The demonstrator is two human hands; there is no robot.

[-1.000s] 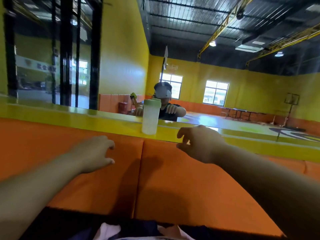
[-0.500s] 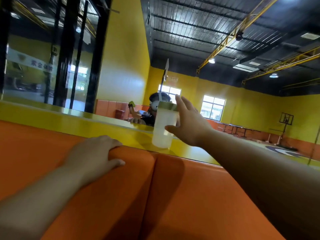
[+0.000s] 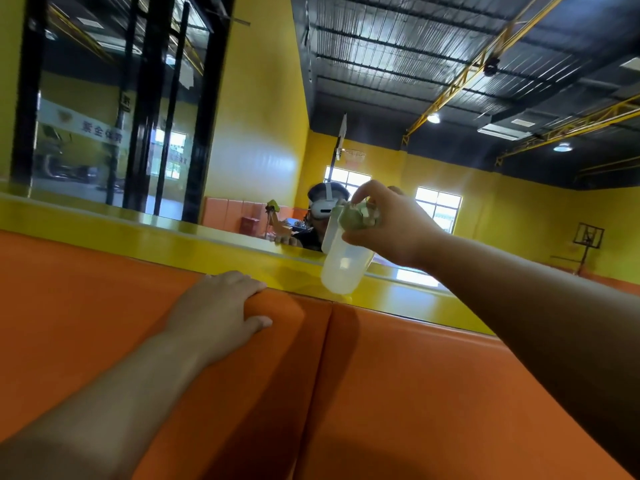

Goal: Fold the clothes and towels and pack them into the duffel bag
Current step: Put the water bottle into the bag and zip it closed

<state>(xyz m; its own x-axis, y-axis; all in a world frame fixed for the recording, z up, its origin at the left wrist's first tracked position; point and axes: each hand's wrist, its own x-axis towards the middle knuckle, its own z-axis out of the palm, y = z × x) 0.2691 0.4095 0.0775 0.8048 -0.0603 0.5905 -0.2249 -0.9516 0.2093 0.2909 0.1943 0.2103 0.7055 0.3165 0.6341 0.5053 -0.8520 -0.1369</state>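
Observation:
My right hand [image 3: 391, 225] grips a translucent white bottle [image 3: 343, 263] by its green lid and holds it tilted just above the yellow ledge [image 3: 194, 244]. My left hand [image 3: 221, 310] rests flat with straight fingers on the top edge of the orange padded wall [image 3: 398, 393]. No clothes, towels or duffel bag are in view.
A mirror above the ledge reflects a person wearing a white headset [image 3: 323, 206], yellow walls, windows and a basketball hoop [image 3: 355, 155]. Black window frames [image 3: 145, 105] stand at the left. A vertical seam splits the orange padding.
My right hand reached the bottle standing on the ledge, closed round its lid and lifted it, tilting it. The view has swung upward, and the clothes at the bottom edge are out of sight.

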